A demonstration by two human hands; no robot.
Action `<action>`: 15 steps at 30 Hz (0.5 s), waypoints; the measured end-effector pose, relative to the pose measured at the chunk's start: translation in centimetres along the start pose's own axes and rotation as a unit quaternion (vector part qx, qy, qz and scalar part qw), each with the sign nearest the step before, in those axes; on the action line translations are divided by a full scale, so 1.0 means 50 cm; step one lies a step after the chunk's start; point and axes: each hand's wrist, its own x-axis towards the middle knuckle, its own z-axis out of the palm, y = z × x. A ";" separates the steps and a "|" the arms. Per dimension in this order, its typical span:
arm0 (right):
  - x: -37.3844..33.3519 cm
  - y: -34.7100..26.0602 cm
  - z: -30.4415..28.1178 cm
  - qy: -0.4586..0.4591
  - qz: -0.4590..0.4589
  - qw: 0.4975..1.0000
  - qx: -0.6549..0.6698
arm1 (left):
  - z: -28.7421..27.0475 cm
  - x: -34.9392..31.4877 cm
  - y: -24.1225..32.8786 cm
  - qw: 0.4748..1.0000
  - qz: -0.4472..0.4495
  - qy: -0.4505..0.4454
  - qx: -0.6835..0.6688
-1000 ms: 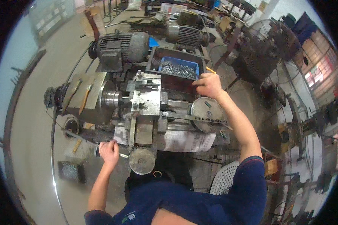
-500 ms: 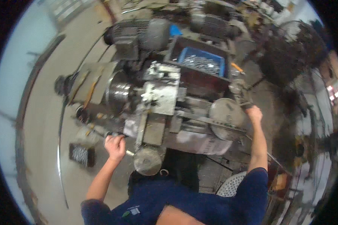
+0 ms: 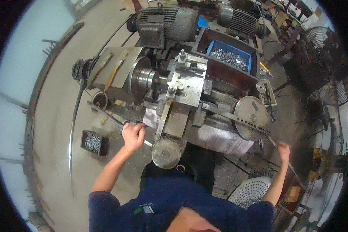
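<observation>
Two hands are at a small metal lathe [image 3: 174,92]. The left hand [image 3: 133,136] is curled shut around a slim lever bar [image 3: 116,121], whose long axis slants from upper left, near a small round can [image 3: 99,99], down to the right toward the round handwheel [image 3: 166,153] just beside the hand. The right hand [image 3: 284,150] is well apart, out past the round drilled disc [image 3: 251,117]; it seems to meet the end of a long thin rod [image 3: 236,117] running leftward toward the cross slide [image 3: 183,87], but motion blur keeps me from telling whether its fingers close on it. So the left hand lies much nearer the carriage. Behind stand an electric motor [image 3: 164,23] and a blue bin of small metal parts [image 3: 228,58]; a dark tray of similar parts [image 3: 92,142] sits on the floor, left.
</observation>
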 end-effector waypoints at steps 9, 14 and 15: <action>-0.173 -0.021 0.007 0.082 0.181 0.939 -0.282 | -0.045 0.021 -0.047 0.997 0.065 0.036 -0.037; -0.314 -0.054 0.050 0.064 0.165 0.965 -0.193 | -0.082 0.007 -0.207 0.997 -0.042 0.047 -0.050; -0.351 -0.085 0.058 0.060 0.138 0.978 -0.145 | -0.086 0.005 -0.207 0.999 -0.022 0.037 -0.010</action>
